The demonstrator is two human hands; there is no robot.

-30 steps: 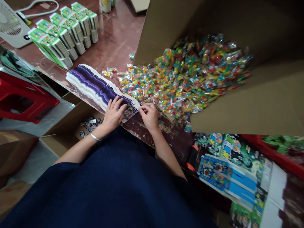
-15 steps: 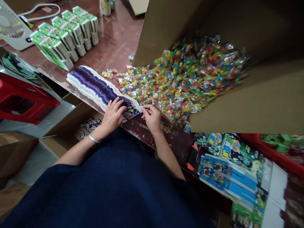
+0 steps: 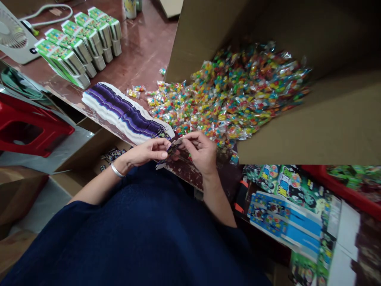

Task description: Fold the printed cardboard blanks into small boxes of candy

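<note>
The left hand (image 3: pixel 149 153) and right hand (image 3: pixel 204 154) pinch a thin, dark-printed cardboard piece (image 3: pixel 172 149) in a narrow grip at the reddish-brown bench's (image 3: pixel 143 43) near edge; light, even pressure should avoid creasing.

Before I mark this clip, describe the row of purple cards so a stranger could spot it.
Start at the reddish-brown table, then the big open cardboard box with bagged candy spilling out. Left of the candy, along the table's near edge, runs the slanting row of purple cards. Its purple band between white edges sets it apart from the green stacks beyond it.
</note>
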